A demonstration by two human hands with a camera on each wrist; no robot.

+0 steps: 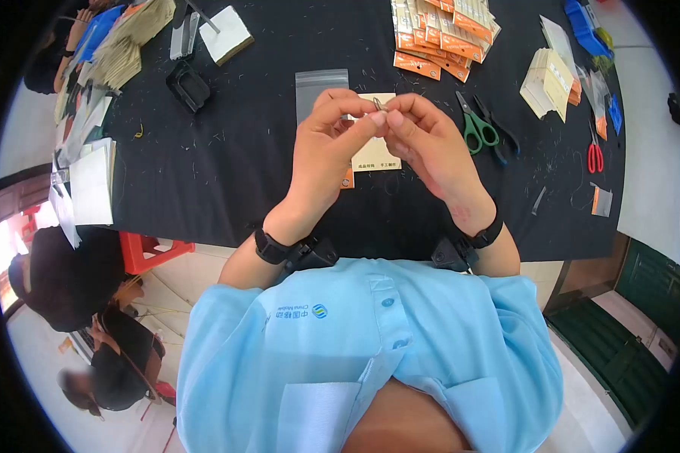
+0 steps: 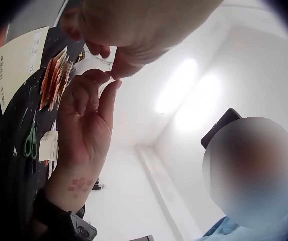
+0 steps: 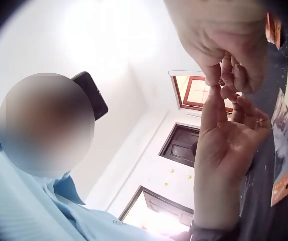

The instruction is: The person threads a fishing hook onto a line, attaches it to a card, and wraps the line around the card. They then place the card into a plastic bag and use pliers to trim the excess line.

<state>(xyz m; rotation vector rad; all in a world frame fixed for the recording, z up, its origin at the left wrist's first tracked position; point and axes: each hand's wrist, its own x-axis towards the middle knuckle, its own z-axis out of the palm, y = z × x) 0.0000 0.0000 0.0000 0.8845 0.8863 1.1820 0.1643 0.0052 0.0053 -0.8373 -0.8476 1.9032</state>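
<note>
Both hands meet over the middle of the black table. My left hand and my right hand pinch a small looped strand between thumbs and fingertips. Thin curved strands stand out from the fingertips in the left wrist view; much of the piece is hidden by the fingers. Beneath the hands lies a beige printed card, partly covered by them, with a clear zip bag beside it.
Green-handled scissors and dark pliers lie right of the hands. Orange-ended packets are piled beyond. A card stack and red scissors are farther right. At left are a black box and papers.
</note>
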